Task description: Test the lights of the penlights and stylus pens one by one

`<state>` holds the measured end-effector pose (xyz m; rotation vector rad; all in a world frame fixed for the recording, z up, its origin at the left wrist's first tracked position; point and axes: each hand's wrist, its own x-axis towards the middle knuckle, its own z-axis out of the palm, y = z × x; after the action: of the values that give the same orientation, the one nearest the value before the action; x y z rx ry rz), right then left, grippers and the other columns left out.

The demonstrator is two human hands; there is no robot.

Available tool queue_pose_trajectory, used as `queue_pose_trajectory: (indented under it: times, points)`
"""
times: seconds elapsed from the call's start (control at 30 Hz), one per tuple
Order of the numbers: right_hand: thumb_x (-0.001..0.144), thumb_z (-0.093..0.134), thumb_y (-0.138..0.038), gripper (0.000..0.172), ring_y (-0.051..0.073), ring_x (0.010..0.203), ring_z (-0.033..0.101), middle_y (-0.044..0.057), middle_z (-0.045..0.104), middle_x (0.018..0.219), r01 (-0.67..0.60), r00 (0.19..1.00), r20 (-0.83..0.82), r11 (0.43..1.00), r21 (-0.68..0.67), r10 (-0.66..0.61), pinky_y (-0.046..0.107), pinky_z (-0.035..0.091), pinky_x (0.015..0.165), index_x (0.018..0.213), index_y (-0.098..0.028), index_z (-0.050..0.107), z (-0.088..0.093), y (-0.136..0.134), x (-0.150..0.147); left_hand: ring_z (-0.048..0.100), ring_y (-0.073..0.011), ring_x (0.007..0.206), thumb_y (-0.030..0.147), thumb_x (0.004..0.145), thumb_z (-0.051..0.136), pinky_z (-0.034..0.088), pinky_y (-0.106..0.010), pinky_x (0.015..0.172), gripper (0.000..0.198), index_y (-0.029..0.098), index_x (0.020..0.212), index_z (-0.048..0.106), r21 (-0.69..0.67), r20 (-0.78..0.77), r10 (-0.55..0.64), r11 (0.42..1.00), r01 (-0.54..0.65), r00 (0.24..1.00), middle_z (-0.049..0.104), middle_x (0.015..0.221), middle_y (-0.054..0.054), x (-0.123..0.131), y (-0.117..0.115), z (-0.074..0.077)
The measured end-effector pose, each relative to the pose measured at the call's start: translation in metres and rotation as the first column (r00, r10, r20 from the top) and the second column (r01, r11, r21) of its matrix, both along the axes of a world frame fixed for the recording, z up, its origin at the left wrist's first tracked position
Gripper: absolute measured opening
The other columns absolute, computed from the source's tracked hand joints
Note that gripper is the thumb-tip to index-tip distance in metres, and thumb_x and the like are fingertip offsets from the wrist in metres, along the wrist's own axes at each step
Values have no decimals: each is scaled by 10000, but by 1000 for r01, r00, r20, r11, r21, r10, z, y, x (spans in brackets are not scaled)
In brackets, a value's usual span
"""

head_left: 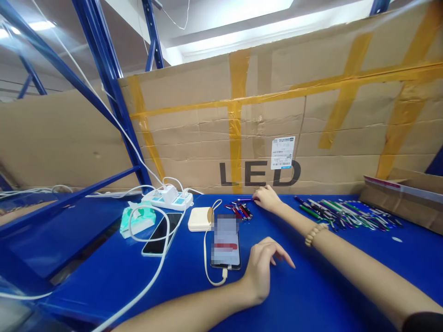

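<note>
Nearest to me: left hand (263,267), resting on the blue table (311,299), fingers loosely spread and slightly curled, holding nothing. A phone (225,243) lies just beside it on the thumb side, screen up, with a white cable (207,263) plugged into its near end.

Item 2: right hand (267,198), stretched well beyond the left, beaded bracelet (314,234) on the wrist. Fingers are bent down with the tips at a purple pen (244,200). I cannot tell whether they pinch it or only touch it.

Item 3: purple pen. Lies just off the right fingertips, toward the left hand's side, long axis running crosswise, roughly in line with the cardboard wall (263,124) behind it. The right hand is much the nearer; the left is well apart from it.

Item 4: small pen cluster (240,210), red and dark, just nearer me than the purple pen, between the two hands and close to the right one.

Item 5: large pen pile (346,213), many colours, spread on the outer side of the right forearm.

Item 6: beyond the phone, to the left hand's outer side: white charger block (200,219), second phone (162,233), tissue pack (136,217), power strip (168,198).
</note>
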<state>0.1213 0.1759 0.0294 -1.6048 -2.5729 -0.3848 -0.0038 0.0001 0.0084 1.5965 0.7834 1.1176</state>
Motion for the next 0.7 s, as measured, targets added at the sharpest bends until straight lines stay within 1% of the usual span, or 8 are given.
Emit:
queue_pose_trajectory:
  times: [0.17, 0.27, 0.33, 0.4, 0.5, 0.6, 0.67, 0.7]
  points:
    - [892, 529, -327, 219, 154, 852, 601, 33, 637, 901, 118, 993, -24, 993, -12, -119, 377, 462, 835, 908, -125, 613, -4, -32, 38, 482, -180, 739, 259, 818, 223, 358, -287, 655, 441, 165, 581, 583, 22, -17, -42, 999, 42, 999, 580, 705, -77, 0, -2, 2]
    - [865, 524, -207, 134, 158, 796, 609, 40, 656, 837, 111, 992, -56, 994, -14, -112, 355, 430, 820, 872, -127, 631, -10, -62, 55, 478, -177, 737, 266, 819, 227, 353, -283, 651, 446, 165, 578, 588, 11, -35, -39, 999, 39, 999, 566, 716, -74, -1, -2, 4]
    - [841, 488, -144, 157, 174, 795, 617, 62, 664, 861, 84, 993, -83, 996, -6, -84, 348, 409, 808, 887, -131, 637, -15, -82, 63, 479, -177, 742, 263, 821, 229, 350, -284, 655, 447, 159, 588, 596, 7, -39, -35, 999, 36, 999, 553, 726, -73, -1, -1, 4]
    - [859, 463, -214, 189, 195, 805, 620, 78, 657, 895, 63, 991, -120, 998, 10, -61, 353, 401, 793, 920, -142, 628, -20, -96, 70, 478, -174, 746, 255, 823, 235, 349, -283, 660, 436, 154, 608, 601, 2, -43, -22, 1000, 22, 999, 544, 747, -71, -1, 0, 4]
    - [882, 445, -387, 273, 201, 775, 619, 73, 642, 886, 34, 983, -179, 999, 19, -30, 350, 406, 758, 914, -174, 613, -25, -108, 77, 473, -164, 745, 247, 827, 252, 354, -276, 667, 393, 154, 658, 594, -11, -55, 14, 1000, -15, 998, 537, 791, -62, 0, 2, 3]
    - [893, 434, -419, 282, 177, 742, 613, 51, 622, 851, -16, 974, -226, 1000, -4, 14, 321, 419, 719, 855, -201, 609, -25, -110, 80, 468, -153, 761, 233, 814, 321, 364, -263, 690, 277, 159, 747, 579, -56, -90, 92, 994, -97, 992, 518, 839, -47, 2, 3, 1]
    - [895, 438, -425, 283, 182, 814, 605, 58, 609, 913, -51, 967, -252, 999, -16, 46, 316, 426, 736, 838, -207, 609, -23, -112, 80, 466, -142, 779, 209, 800, 380, 373, -252, 707, 191, 169, 865, 555, -119, -121, 156, 978, -170, 980, 510, 909, -42, 4, 4, 1]
    - [894, 444, -431, 285, 193, 870, 595, 66, 602, 966, -74, 961, -269, 997, -12, 68, 324, 425, 758, 836, -206, 609, -21, -113, 80, 465, -136, 786, 204, 801, 402, 379, -246, 713, 197, 177, 946, 533, -152, -131, 188, 966, -207, 973, 503, 963, -44, 5, 4, 1]
